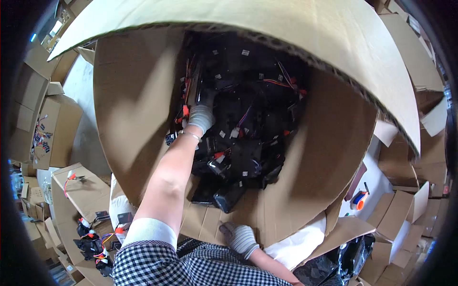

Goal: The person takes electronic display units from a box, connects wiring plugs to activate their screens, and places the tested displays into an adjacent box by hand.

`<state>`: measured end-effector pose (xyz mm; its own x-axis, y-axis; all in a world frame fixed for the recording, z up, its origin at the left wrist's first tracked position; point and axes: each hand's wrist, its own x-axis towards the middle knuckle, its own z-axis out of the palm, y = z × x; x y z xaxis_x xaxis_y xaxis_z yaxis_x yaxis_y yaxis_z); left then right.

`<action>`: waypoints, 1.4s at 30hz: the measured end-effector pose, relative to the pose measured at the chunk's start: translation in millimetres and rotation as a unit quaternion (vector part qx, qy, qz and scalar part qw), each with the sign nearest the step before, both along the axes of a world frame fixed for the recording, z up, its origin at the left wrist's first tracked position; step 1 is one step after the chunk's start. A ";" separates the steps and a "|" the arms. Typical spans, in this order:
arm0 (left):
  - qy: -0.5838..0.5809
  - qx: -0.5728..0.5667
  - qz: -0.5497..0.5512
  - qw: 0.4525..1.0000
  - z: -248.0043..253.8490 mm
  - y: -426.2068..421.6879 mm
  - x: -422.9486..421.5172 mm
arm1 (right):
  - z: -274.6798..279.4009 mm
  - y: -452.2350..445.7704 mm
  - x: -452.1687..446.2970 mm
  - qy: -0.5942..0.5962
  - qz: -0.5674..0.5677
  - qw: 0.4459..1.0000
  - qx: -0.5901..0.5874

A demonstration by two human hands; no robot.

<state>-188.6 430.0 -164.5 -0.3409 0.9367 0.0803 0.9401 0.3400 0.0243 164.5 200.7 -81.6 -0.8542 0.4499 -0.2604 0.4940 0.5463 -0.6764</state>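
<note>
A large cardboard box [129, 100] stands open in front of me, holding many glossy black battery packs [248, 157] with coloured wires and red and white connectors. My left hand [202, 118], in a white knit glove, reaches deep into its left side, beside a red connector [185, 111]. The fingers are in shadow against the black packs, and what they hold is hard to make out. My right hand [242, 238], in a striped glove with grey fingertips, rests at the box's near edge, fingers loosely extended. One black pack [228, 198] lies tilted near that edge, just beyond this hand.
A pale cardboard flap [267, 19] arches over the box. Loose wired black packs [95, 243] lie on cardboard at lower left. At right are an orange and blue tape roll [360, 201] and black plastic film [348, 255]. More boxes [64, 126] stand on both sides.
</note>
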 end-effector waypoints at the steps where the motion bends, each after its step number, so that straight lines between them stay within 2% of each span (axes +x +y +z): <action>1: -0.005 0.091 -0.012 0.996 -21.8 -1.6 -6.0 | 2.4 1.1 -1.9 0.000 0.000 1.000 0.002; 2: -0.084 0.028 0.007 0.996 77.7 -23.9 27.4 | 4.2 1.0 -4.7 -0.053 -0.020 0.997 -0.049; 3: -0.069 0.047 0.016 0.996 38.0 -11.3 14.2 | 3.8 0.4 -7.5 -0.106 -0.041 0.988 -0.101; 4: -0.054 0.066 0.025 0.996 -0.7 0.6 1.4 | 1.6 -1.5 -8.0 -0.105 -0.041 0.989 -0.099; 5: -0.054 0.070 0.026 0.996 0.4 1.6 3.2 | -0.6 -3.0 -7.2 -0.117 -0.039 0.985 -0.117; 6: 0.020 0.099 0.035 0.994 5.5 0.8 10.0 | -2.6 -1.2 -7.8 -0.130 -0.039 0.982 -0.134; 8: 0.089 0.137 0.048 0.985 17.4 2.3 21.3 | 17.3 8.8 -18.2 -0.173 -0.041 0.976 -0.124; 9: 0.056 0.125 0.075 0.988 24.1 1.7 26.1 | 16.8 6.3 -18.5 -0.099 -0.068 0.988 -0.101; 12: 0.019 0.150 0.089 0.985 40.2 1.4 22.9 | 11.6 5.6 -13.4 -0.111 -0.060 0.982 -0.138; 13: 0.041 0.166 0.089 0.981 43.9 3.5 21.3 | 3.5 -1.0 -12.3 -0.048 -0.059 0.993 -0.093; 15: 0.060 0.191 0.099 0.975 50.8 10.1 17.4 | -1.5 0.0 -10.0 -0.061 -0.047 0.994 -0.076; 16: 0.017 0.149 0.107 0.983 53.9 11.8 16.0 | 1.3 3.5 -12.1 -0.067 -0.041 0.995 -0.067; 18: -0.026 0.110 0.120 0.986 61.9 11.3 13.1 | 5.8 6.8 -16.3 -0.170 -0.063 0.968 -0.176; 19: -0.112 0.187 0.103 0.970 68.5 9.8 11.7 | 14.1 12.1 -19.8 -0.181 -0.051 0.966 -0.176; 21: -0.195 0.263 0.084 0.941 71.9 5.9 14.4 | 12.9 9.5 -17.9 -0.184 -0.041 0.969 -0.163; 22: -0.075 0.299 0.046 0.950 66.5 5.5 17.5 | 12.6 8.8 -18.0 -0.184 -0.036 0.971 -0.150; 24: 0.046 0.329 0.004 0.943 66.4 7.1 25.1 | 11.9 7.5 -18.4 -0.176 -0.050 0.974 -0.135; 25: -0.015 0.148 0.036 0.988 73.2 12.9 29.1 | 11.8 6.4 -18.9 -0.167 -0.062 0.977 -0.121; 26: -0.075 -0.040 0.068 0.994 80.8 17.0 33.1 | 3.1 5.0 -16.3 -0.164 -0.063 0.977 -0.120; 28: -0.111 -0.121 0.076 0.984 110.1 9.9 45.3 | -13.0 -5.2 -11.6 -0.094 -0.057 0.992 -0.062; 30: -0.033 -0.180 0.002 0.983 129.8 -8.4 59.5 | 13.1 4.9 -23.7 -0.178 -0.062 0.979 -0.082; 31: -0.028 -0.182 0.002 0.983 139.4 -21.9 66.0 | -35.2 -7.6 -7.2 -0.090 0.005 0.995 0.031; 32: -0.059 -0.167 -0.006 0.984 148.0 -39.7 74.3 | -50.4 -9.5 -5.2 -0.087 0.018 0.994 0.055; 33: -0.092 -0.152 -0.014 0.984 154.4 -57.3 83.9 | -44.7 -7.5 -6.0 -0.086 0.012 0.994 0.061; 34: -0.089 -0.153 -0.016 0.984 158.1 -77.2 93.7 | -16.4 -2.3 -15.0 -0.113 -0.049 0.992 0.018; 35: -0.135 -0.114 -0.047 0.983 159.6 -102.1 104.4 | -44.5 -8.4 -6.6 0.007 -0.050 0.995 0.083; 36: -0.182 -0.075 -0.079 0.977 160.9 -126.1 115.5 | -2.2 -2.0 -13.4 -0.025 -0.113 0.993 0.010; 38: -0.207 -0.033 -0.068 0.976 163.2 -171.5 138.1 | -15.4 -1.4 -12.2 -0.058 -0.108 0.992 0.006; 39: -0.209 -0.068 -0.075 0.973 158.3 -190.3 145.8 | -41.5 -5.0 -7.4 0.017 -0.087 0.995 0.041; 40: -0.280 -0.061 -0.061 0.956 151.1 -215.2 154.2 | -12.7 -5.3 -7.3 0.036 -0.144 0.989 0.000; 41: -0.272 -0.078 -0.034 0.958 144.2 -234.9 159.3 | -23.9 -3.2 -9.0 -0.020 -0.105 0.994 0.011; 42: -0.267 -0.099 -0.007 0.959 142.5 -256.7 167.9 | -1.8 -3.3 -10.8 -0.090 -0.092 0.991 0.024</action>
